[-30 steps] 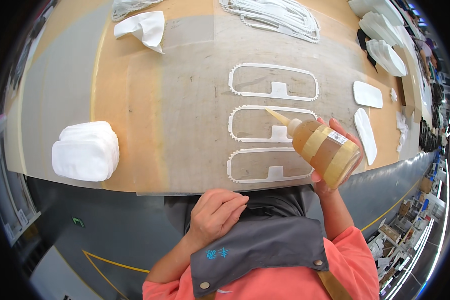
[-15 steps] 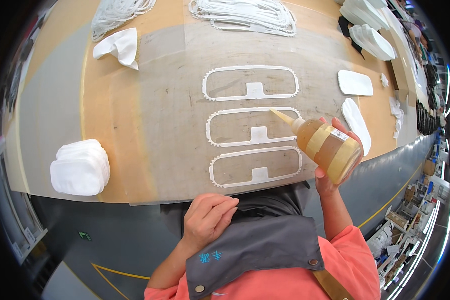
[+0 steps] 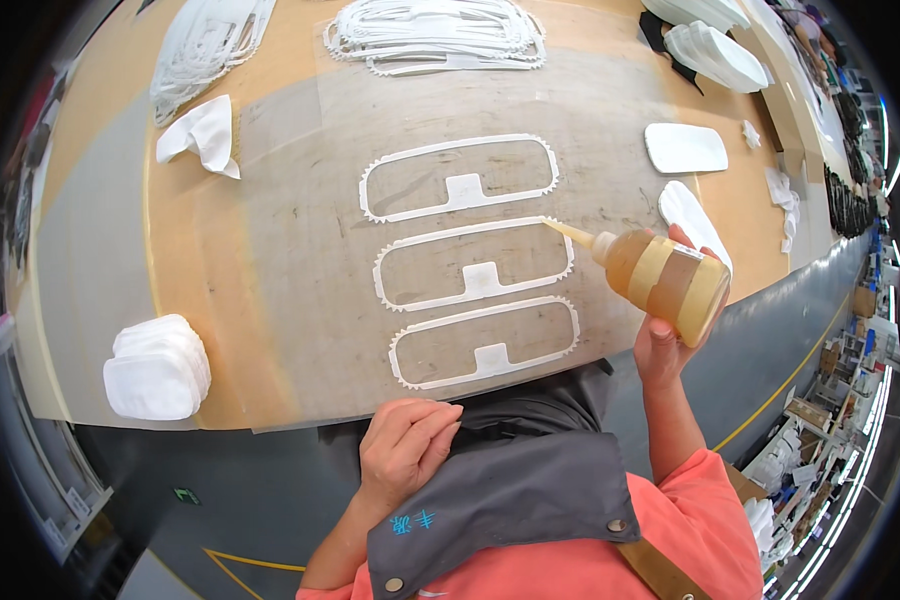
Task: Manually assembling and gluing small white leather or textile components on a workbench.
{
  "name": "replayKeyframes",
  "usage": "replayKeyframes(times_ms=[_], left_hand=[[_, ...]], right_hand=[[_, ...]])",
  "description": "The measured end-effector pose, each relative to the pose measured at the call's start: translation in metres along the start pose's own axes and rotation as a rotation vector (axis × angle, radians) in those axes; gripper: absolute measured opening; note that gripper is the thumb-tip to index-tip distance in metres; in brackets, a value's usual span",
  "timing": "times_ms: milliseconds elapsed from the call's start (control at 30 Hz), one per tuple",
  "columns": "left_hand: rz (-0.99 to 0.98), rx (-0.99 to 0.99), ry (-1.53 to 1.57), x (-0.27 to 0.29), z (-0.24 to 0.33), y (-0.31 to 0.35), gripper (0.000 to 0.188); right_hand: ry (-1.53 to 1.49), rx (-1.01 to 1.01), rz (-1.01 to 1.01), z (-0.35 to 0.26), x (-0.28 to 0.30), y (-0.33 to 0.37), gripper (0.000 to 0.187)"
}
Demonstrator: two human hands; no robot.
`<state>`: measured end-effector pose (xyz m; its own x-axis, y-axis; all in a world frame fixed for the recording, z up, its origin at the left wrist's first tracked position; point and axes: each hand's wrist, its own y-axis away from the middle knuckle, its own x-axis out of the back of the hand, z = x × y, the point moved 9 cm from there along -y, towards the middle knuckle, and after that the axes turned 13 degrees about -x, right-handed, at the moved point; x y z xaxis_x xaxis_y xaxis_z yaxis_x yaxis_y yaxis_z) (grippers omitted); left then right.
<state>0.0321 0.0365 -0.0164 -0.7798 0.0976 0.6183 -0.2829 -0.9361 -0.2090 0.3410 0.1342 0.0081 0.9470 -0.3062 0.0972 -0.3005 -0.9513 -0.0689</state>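
My right hand [image 3: 670, 335] is wrapped round a squeeze bottle [image 3: 665, 280] of amber liquid, banded with tan tape. The bottle is tilted, its pointed nozzle aimed left. The tip is at the upper right edge of the middle white toothed frame [image 3: 480, 274]; whether it touches cannot be made out. A similar frame [image 3: 463, 185] lies beyond it and another frame [image 3: 491, 355] nearer to me, each a rounded loop with a square tab inside. My left hand [image 3: 407, 445] is held closed at the table's front edge, fingers pressed together, with nothing visible in it.
White pads [image 3: 158, 368] are stacked at the left front. A crumpled white cloth [image 3: 202, 137] lies farther back. A pile of frames [image 3: 440, 35] sits at the far side. Two single pads, one a white pad [image 3: 686, 148], rest at the right, below more stacked pads [image 3: 715, 57].
The view has turned slightly, shifting the table's contents. The nozzle tip has moved right along the middle frame's upper edge, toward its corner. My left hand stays closed at the table edge.
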Motion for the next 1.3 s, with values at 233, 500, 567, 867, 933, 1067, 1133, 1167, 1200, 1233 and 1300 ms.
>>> replayKeyframes(times_ms=[233, 500, 567, 867, 933, 1067, 1133, 1167, 1200, 1233, 1300], left_hand=[[0.048, -0.111, 0.013, 0.003, 0.012, -0.009, 0.025], [0.028, -0.153, -0.008, 0.001, 0.018, -0.008, 0.027], [0.021, -0.153, -0.013, 0.000, 0.019, -0.009, 0.027], [0.074, -0.107, -0.006, -0.001, 0.022, -0.004, 0.025], [0.086, -0.123, -0.002, -0.001, 0.025, -0.005, 0.027], [0.065, -0.202, 0.031, -0.001, 0.028, -0.003, 0.026], [0.066, -0.205, 0.035, -0.002, 0.029, -0.002, 0.027], [0.068, -0.207, 0.037, -0.002, 0.030, -0.001, 0.027], [0.071, -0.208, 0.039, -0.002, 0.030, -0.001, 0.027], [0.075, -0.209, 0.040, -0.002, 0.031, 0.000, 0.027], [0.072, -0.212, 0.046, -0.002, 0.032, -0.001, 0.027]], right_hand=[[0.007, 0.033, -0.015, -0.001, 0.011, 0.001, 0.099], [-0.032, -0.022, 0.079, 0.002, 0.026, 0.004, 0.105], [-0.019, -0.016, 0.086, 0.004, 0.031, 0.007, 0.105], [-0.013, -0.033, 0.092, 0.002, 0.038, 0.021, 0.104], [-0.017, -0.031, 0.100, 0.003, 0.040, 0.024, 0.104], [-0.029, -0.036, 0.108, 0.003, 0.044, 0.032, 0.102], [-0.050, -0.045, 0.097, 0.006, 0.046, 0.035, 0.100], [-0.061, -0.047, 0.092, 0.007, 0.046, 0.037, 0.099], [-0.073, -0.050, 0.093, 0.008, 0.047, 0.038, 0.098], [-0.086, -0.053, 0.093, 0.009, 0.046, 0.039, 0.096], [-0.114, -0.076, 0.096, 0.011, 0.047, 0.041, 0.095]])
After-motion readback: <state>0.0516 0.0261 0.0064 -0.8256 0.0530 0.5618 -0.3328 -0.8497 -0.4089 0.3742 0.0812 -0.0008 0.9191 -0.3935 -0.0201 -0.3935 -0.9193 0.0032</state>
